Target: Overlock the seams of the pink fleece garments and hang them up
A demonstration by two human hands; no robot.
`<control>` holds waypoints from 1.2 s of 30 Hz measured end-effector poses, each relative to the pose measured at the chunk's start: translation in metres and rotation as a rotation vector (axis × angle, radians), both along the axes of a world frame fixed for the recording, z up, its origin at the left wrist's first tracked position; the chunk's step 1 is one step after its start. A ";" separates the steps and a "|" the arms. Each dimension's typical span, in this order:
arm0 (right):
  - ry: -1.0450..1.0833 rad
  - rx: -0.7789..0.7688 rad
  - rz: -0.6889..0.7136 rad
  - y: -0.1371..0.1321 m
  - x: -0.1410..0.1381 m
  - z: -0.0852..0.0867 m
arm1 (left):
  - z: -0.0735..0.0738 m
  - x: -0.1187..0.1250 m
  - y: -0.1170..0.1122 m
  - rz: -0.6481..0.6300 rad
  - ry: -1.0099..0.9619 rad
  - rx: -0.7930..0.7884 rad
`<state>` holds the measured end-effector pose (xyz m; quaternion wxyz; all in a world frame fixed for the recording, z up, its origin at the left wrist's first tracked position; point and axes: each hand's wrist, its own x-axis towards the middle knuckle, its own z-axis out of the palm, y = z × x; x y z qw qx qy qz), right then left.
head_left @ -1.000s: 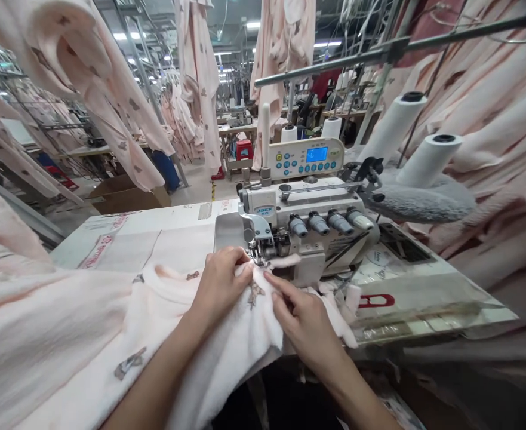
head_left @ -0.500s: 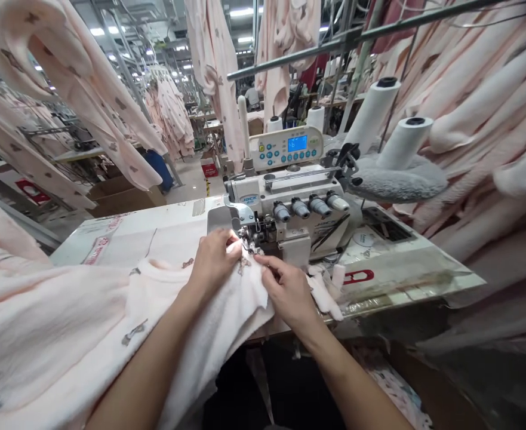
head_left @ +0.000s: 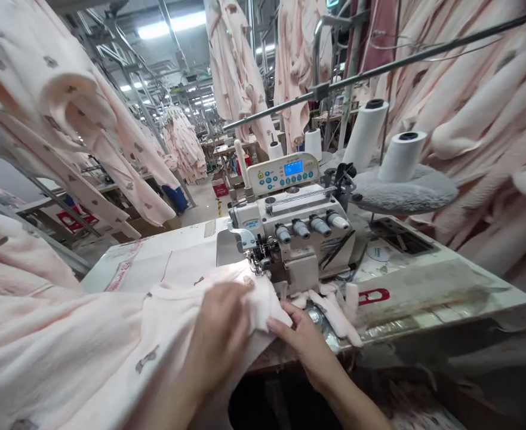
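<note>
A pale pink fleece garment [head_left: 110,322] with small bow and bear-like prints spreads over the table's left side. Its edge runs up to the needle area of a white overlock sewing machine [head_left: 289,221]. My right hand [head_left: 305,337] pinches the fabric's right corner between thumb and fingers, a little in front of the machine. My left hand [head_left: 222,325] is over the garment, left of my right one, and motion smears it. Whether its fingers grip the cloth cannot be made out. The presser foot area is lit by the machine's lamp.
Fabric scraps [head_left: 337,313] lie at the table's front edge, right of my right hand. White thread cones [head_left: 403,156] stand behind the machine. A metal rail [head_left: 379,68] crosses above. Pink garments [head_left: 88,113] hang at left, behind and at right.
Both hands have drawn back from the needle area toward me. The right hand now holds the fabric's corner, lower down. The head view has tilted and shifted.
</note>
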<state>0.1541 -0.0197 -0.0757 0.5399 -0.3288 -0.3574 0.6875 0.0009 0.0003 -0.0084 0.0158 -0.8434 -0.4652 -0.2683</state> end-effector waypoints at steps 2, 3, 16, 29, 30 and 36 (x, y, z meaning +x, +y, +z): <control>0.076 -0.047 0.008 0.000 -0.002 -0.004 | -0.014 0.004 -0.021 -0.030 0.036 0.030; 0.101 -0.066 0.006 0.000 -0.004 -0.006 | -0.021 0.005 -0.027 -0.024 0.056 0.079; -0.182 -0.003 -0.017 -0.018 0.000 0.006 | -0.027 0.019 -0.038 -0.035 -0.107 0.241; -0.984 0.966 -0.482 0.000 0.022 -0.009 | -0.008 0.015 -0.012 -0.003 -0.134 0.097; -0.997 0.974 -0.497 0.000 0.021 -0.011 | -0.005 0.012 0.000 0.095 -0.132 0.022; -1.049 1.053 -0.574 0.003 0.021 -0.014 | -0.006 0.002 0.060 0.355 0.062 -0.186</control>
